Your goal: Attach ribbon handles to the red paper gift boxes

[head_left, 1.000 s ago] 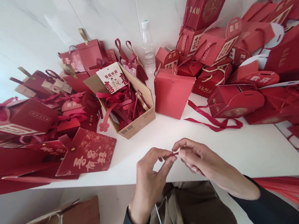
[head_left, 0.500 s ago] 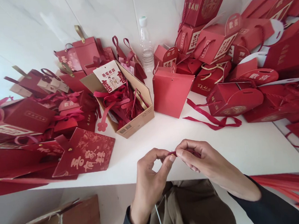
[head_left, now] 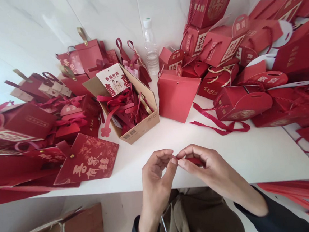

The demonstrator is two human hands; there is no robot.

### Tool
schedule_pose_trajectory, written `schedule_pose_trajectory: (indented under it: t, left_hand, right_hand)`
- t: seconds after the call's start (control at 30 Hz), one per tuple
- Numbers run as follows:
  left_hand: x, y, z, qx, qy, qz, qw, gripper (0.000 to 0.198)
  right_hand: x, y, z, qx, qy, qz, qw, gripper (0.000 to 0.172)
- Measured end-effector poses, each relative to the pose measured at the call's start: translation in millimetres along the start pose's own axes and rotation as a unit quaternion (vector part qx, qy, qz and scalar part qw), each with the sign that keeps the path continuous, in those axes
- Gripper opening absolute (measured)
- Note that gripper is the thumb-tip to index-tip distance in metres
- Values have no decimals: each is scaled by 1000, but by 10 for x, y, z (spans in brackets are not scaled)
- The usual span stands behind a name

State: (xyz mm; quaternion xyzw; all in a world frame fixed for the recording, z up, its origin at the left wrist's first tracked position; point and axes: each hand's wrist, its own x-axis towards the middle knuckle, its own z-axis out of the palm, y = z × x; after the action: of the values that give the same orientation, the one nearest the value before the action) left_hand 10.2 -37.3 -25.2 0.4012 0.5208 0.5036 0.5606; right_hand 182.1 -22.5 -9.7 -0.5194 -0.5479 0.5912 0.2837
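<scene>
Above the front edge of the white table, my left hand and my right hand meet at the fingertips. Between them is a small dark red strap, mostly covered by the fingers. Thumb and forefinger of each hand pinch its end, and the rest runs under my right hand's curled fingers. Beyond the hands stands a plain red box with a small hole near its top. To its left, an open cardboard box holds several red straps and a white printed card.
A red ribbon lies right of the plain box. Many red gift boxes crowd the right side and left side. A clear bottle stands by the wall. A large carton sits below the table at left.
My fingertips have shifted on the strap, and the left hand's fingers are curled in closer to the right hand's. The boxes around stay in place.
</scene>
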Motion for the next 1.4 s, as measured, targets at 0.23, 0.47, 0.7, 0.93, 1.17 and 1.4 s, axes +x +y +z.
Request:
schedule_pose_trajectory:
  t: [0.23,0.47,0.7,0.93,1.17,1.4]
  left_hand:
    - [18,-8,56,-65,18,-2,998,18]
    - [14,23,68,-34,26,-6,999,12]
    - [-9,45,88,-51,7,4,999,10]
    - [-6,27,65,-67,-15,6,998,9]
    - [-5,-45,51,-43,-37,11,998,13]
    - [3,-24,67,-36,2,-13,999,16]
  right_hand:
    - [-33,-12,44,13,44,-13,999,25]
    - [-4,-61,13,90,92,-53,990,36]
    - [30,-26,0,127,8,-6,992,39]
    - [83,16,16,131,-3,7,991,43]
    - [91,7,-8,117,-8,28,993,46]
    - [55,-8,-138,147,-49,19,988,52]
